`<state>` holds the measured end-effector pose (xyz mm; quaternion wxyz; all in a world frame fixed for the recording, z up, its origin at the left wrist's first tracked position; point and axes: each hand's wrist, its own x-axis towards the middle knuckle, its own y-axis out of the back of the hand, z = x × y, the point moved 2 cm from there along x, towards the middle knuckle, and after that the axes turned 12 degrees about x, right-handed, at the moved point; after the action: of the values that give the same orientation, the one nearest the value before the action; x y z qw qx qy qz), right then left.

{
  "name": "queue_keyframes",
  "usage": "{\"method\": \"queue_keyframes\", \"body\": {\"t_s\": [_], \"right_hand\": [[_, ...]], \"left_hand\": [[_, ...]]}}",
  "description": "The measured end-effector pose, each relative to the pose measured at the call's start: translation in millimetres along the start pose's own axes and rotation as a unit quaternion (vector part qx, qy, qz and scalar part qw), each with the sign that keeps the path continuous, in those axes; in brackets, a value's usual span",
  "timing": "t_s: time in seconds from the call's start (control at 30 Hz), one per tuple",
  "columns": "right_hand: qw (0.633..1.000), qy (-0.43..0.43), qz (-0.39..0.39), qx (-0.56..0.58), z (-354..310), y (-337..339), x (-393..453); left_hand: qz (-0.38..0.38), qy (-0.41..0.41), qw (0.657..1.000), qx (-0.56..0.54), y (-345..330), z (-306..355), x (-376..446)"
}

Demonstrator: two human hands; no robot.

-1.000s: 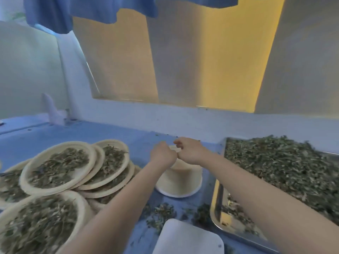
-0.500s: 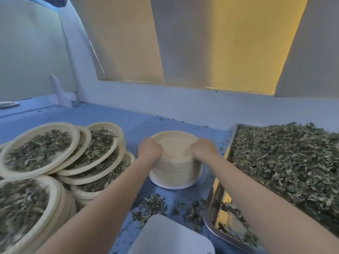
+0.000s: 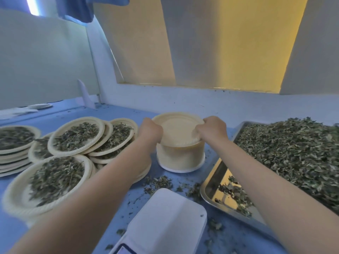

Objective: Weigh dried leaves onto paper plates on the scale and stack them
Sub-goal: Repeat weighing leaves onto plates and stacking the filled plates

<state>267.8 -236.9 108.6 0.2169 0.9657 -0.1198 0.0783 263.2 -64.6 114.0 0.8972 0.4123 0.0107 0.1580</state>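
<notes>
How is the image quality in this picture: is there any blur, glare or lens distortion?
Head view: wide-angle bending bows the wall edges; the nearest filled plate and both forearms are smeared, while the plate stack, gripped by the left hand and right hand, is sharper; the tray floor throws back yellow glare beside the leaves; the light is bluish, with a bright streak at top left.

We see a cream paper plate [image 3: 177,128] lifted tilted off the stack of empty plates [image 3: 180,158]; leaf-filled plates [image 3: 73,136] overlap at left, dried leaves [image 3: 293,151] heap the tray, white scale [image 3: 167,222] nearest.
</notes>
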Motion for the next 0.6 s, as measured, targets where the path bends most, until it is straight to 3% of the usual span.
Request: {"method": "queue_keyframes", "body": {"t_s": [0.13,0.37,0.6], "right_hand": [[0.999,0.029,-0.021,-0.009,-4.3,6.8,-32.8],[0.989,0.062,-0.055,-0.120,10.7,0.6,-109.1],[0.976,0.034,-0.082,-0.200,51.4,-14.5,-151.0]], "left_hand": [[-0.005,-0.004,0.999,-0.049,17.1,-18.5,-32.6],[-0.048,0.020,0.992,-0.117,18.2,-78.7,-92.2],[-0.084,0.007,0.993,-0.084,-8.6,-119.9,-129.5]]}}
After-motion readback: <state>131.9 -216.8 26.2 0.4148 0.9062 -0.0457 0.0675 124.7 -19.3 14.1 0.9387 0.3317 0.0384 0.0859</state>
